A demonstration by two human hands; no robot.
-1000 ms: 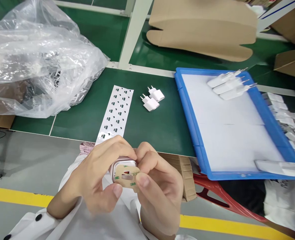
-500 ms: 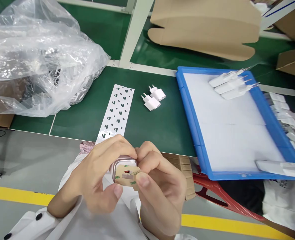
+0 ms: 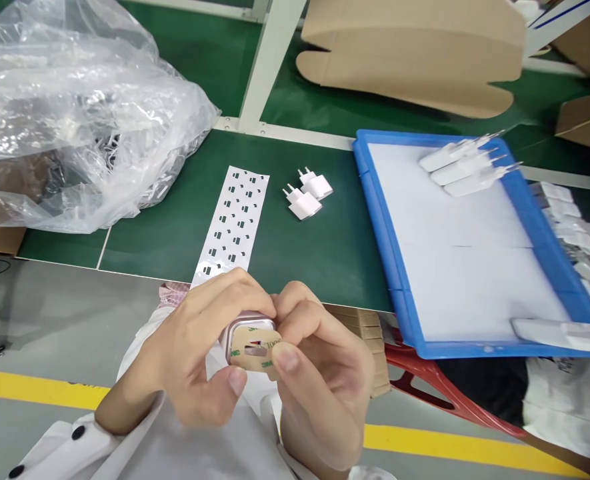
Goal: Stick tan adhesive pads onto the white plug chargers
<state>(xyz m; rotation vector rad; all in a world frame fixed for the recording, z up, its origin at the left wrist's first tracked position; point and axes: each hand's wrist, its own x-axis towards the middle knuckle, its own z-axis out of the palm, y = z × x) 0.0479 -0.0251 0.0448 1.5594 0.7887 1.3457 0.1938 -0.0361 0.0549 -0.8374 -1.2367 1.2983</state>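
My left hand (image 3: pixel 199 350) is closed round a small rounded white-and-pink casing (image 3: pixel 231 325), whose end faces me. Over that end lies a tan adhesive sticker (image 3: pixel 245 358) with green 3M print and a cut-out slot. My right hand (image 3: pixel 322 373) pinches the sticker's right edge between thumb and forefinger. How firmly the sticker sits on the casing I cannot tell. Just beyond my hands lies a white sheet (image 3: pixel 237 217) with rows of small dark shapes. Two white plug adapters (image 3: pixel 303 204) rest to its right, pins pointing up and left.
A blue-rimmed tray (image 3: pixel 375 227) with a white lining stands at right, several white plugs (image 3: pixel 467 167) in it. More white pieces (image 3: pixel 575 233) are beyond it. A large clear plastic bag (image 3: pixel 99 120) fills the left. Cardboard (image 3: pixel 409 53) lies at the back of the green table (image 3: pixel 319 260).
The sticker has tilted slightly and shows its slot more openly against the casing's end. Both hands stay nearly where they were; the view has shifted a little.
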